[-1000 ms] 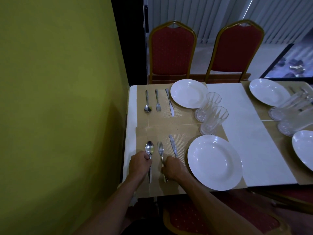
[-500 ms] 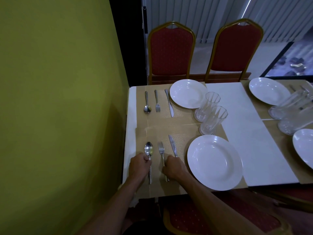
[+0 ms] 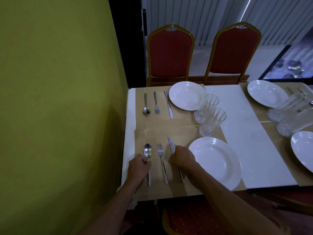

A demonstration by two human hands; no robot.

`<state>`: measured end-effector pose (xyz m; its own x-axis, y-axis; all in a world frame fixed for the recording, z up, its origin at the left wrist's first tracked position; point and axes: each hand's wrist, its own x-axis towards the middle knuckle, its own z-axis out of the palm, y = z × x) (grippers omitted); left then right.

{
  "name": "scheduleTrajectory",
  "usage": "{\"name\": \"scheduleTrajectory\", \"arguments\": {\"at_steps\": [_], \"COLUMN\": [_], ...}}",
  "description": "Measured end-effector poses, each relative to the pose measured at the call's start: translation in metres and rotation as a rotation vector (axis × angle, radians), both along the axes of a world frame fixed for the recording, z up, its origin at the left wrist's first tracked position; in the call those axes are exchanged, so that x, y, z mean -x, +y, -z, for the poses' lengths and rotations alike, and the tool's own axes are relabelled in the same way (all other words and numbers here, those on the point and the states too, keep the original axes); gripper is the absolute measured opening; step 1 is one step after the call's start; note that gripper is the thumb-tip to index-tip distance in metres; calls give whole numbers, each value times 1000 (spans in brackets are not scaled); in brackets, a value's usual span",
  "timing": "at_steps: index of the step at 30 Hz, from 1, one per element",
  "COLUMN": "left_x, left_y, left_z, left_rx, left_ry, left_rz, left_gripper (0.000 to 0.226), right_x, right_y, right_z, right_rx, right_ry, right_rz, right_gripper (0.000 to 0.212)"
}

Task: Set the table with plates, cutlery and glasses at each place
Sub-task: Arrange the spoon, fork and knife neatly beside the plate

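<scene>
Near-left place setting: left hand (image 3: 138,168) clenched round the handle of a steel spoon (image 3: 147,152), bowl up and pointing toward the far edge of the desk (image 3: 130,116); the handle end shows below the fist. Right hand (image 3: 183,160) has its fingers curled down over the middle of a steel table knife (image 3: 171,145), gripping it; the blade tip sticks out beyond the knuckles and the handle end shows under the wrist. A steel fork (image 3: 160,158) lies free between spoon and knife, roughly parallel to both and touched by neither hand. All three rest on a tan woven placemat (image 3: 155,134) at the near-left corner. A round white plate (image 3: 215,163) sits on the same mat just right of the right hand. Two clear faceted glasses (image 3: 212,122) stand upright side by side beyond that plate. The far-left place has a second spoon (image 3: 146,104), second fork (image 3: 156,103), second knife (image 3: 168,105) and second white plate (image 3: 187,95) laid out. A white runner (image 3: 237,124) crosses the middle of the desk. At the right edge are two more white plates (image 3: 267,94) and more clear glasses (image 3: 288,107), partly cut off. Two red padded chairs with gold frames (image 3: 170,53) stand at the far edge. An olive-green wall (image 3: 59,99) runs along the left edge.
</scene>
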<state>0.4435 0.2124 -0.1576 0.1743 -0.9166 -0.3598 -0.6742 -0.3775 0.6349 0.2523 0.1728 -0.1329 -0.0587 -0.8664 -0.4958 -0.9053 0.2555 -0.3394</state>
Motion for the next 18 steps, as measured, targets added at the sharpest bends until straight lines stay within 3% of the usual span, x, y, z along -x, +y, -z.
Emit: {"name": "scheduleTrajectory", "arguments": {"at_steps": [18], "left_x": [-1], "left_y": [2], "left_z": [4], "left_rx": [-10], "left_ry": [4], "left_rz": [-25], "left_gripper": [3], "right_x": [-6], "right_y": [5], "right_z": [1], "right_rx": [1], "right_ry": [196], "right_rz": [-121], "right_gripper": [42]}}
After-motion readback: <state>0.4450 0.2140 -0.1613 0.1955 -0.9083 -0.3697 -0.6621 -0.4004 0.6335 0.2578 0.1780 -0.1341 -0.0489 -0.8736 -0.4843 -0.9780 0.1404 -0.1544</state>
